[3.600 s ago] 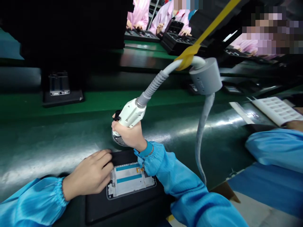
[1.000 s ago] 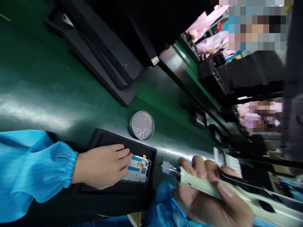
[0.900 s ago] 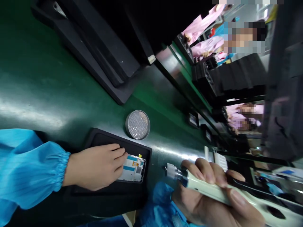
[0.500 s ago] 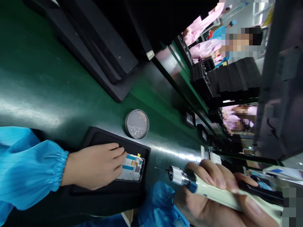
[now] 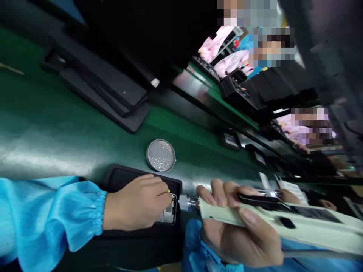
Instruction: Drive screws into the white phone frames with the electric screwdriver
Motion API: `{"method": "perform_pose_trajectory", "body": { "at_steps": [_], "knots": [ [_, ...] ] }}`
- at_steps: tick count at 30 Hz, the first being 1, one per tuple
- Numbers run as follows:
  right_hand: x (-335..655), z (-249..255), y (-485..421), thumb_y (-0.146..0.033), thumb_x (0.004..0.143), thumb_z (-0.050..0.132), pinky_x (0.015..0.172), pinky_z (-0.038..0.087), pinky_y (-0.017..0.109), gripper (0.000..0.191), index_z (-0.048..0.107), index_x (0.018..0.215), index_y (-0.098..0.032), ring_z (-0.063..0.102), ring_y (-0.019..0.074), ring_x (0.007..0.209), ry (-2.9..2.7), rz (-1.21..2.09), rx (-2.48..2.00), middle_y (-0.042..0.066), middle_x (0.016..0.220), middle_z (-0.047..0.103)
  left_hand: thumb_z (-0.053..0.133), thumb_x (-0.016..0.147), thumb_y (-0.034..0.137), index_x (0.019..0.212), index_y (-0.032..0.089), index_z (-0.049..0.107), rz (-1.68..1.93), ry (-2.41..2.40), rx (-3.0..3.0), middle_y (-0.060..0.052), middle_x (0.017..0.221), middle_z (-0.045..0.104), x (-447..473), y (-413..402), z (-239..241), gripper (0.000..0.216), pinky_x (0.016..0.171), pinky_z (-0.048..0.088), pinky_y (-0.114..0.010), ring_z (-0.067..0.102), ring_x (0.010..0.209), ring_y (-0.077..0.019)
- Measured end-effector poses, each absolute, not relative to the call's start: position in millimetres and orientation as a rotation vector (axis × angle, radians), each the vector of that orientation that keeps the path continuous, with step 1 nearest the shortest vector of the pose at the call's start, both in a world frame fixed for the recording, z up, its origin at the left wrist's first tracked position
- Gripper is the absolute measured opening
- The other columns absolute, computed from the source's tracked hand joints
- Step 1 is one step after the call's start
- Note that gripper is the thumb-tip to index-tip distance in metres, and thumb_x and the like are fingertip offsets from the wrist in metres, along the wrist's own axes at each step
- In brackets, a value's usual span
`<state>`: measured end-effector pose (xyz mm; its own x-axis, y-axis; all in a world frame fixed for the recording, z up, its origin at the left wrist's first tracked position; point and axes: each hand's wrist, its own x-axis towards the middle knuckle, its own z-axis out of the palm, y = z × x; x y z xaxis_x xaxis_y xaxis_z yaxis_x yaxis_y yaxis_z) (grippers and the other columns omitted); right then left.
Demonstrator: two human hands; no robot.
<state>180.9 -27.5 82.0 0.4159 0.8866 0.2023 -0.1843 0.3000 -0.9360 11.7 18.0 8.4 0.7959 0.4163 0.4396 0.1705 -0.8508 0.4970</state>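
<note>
A partly built phone (image 5: 168,214) with a pale metal inside lies in a black tray (image 5: 120,175). My left hand (image 5: 138,202) is on the phone, its fingers curled over and covering most of it. In my right hand (image 5: 241,238) is a cream electric screwdriver (image 5: 224,216), gripped around the body with the thumb on its near side. The metal nose of the screwdriver points left at the phone's right end. Its thin bit is hard to make out, so contact with the phone cannot be told. Beyond the tray stands a round screw dish (image 5: 149,162) dotted with small screws.
Stacked black trays (image 5: 113,90) lie at the upper left on the green bench (image 5: 70,139). Two small black trays (image 5: 231,139) sit farther back. What looks like another person's hand (image 5: 290,197) shows behind the screwdriver. People in pink (image 5: 231,62) are across the bench.
My right hand has brought the screwdriver left to the phone's end. My left hand has shifted right, and its fingers are more curled over the phone. The camera view has also shifted.
</note>
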Motion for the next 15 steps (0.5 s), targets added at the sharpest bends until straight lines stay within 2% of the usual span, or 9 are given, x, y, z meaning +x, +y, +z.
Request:
{"method": "perform_pose_trajectory", "body": {
  "at_steps": [4, 6, 9, 11, 15],
  "knots": [
    [207, 67, -14, -0.027, 0.066, 0.067, 0.053, 0.044, 0.029, 0.017, 0.066, 0.082, -0.022, 0.050, 0.0124, 0.058, -0.864, 0.697, -1.056, -0.003, 0.060, 0.049, 0.043, 0.095, 0.009, 0.083, 0.014, 0.065, 0.660, 0.462, 2.738, -0.006, 0.076, 0.060, 24, 34, -6, 0.026, 0.065, 0.044, -0.033, 0.054, 0.069, -0.0182],
    [230, 53, -1, -0.034, 0.063, 0.072, 0.058, 0.049, 0.033, 0.025, 0.060, 0.081, -0.021, 0.054, 0.0141, 0.061, -0.811, 0.476, -1.253, -0.003, 0.062, 0.052, 0.045, 0.093, 0.007, 0.078, 0.014, 0.064, 0.597, 0.471, 2.813, -0.006, 0.073, 0.060, 38, 50, -9, 0.026, 0.064, 0.043, -0.034, 0.054, 0.070, -0.0192],
    [267, 27, 17, -0.033, 0.063, 0.078, 0.061, 0.049, 0.033, 0.031, 0.061, 0.083, -0.017, 0.057, 0.0144, 0.064, -0.703, 0.281, -1.350, 0.001, 0.074, 0.061, 0.054, 0.093, 0.013, 0.070, 0.014, 0.062, 0.478, 0.500, 2.892, -0.006, 0.073, 0.061, 71, 77, -10, 0.024, 0.068, 0.047, -0.033, 0.058, 0.077, -0.0199],
    [284, 13, 25, -0.035, 0.062, 0.079, 0.061, 0.048, 0.033, 0.032, 0.063, 0.080, -0.014, 0.059, 0.0166, 0.064, -0.679, 0.258, -1.405, 0.004, 0.074, 0.064, 0.058, 0.095, 0.021, 0.074, 0.014, 0.062, 0.390, 0.534, 2.925, -0.004, 0.078, 0.062, 93, 96, -11, 0.022, 0.073, 0.050, -0.033, 0.060, 0.081, -0.0180],
    [298, 3, 27, -0.039, 0.063, 0.077, 0.062, 0.049, 0.034, 0.033, 0.066, 0.079, -0.013, 0.062, 0.0190, 0.065, -0.675, 0.257, -1.470, 0.007, 0.073, 0.067, 0.060, 0.096, 0.035, 0.096, 0.014, 0.063, 0.249, 0.608, 2.964, -0.003, 0.095, 0.064, 119, 124, -15, 0.021, 0.080, 0.054, -0.035, 0.063, 0.087, -0.0157]
  ]
}}
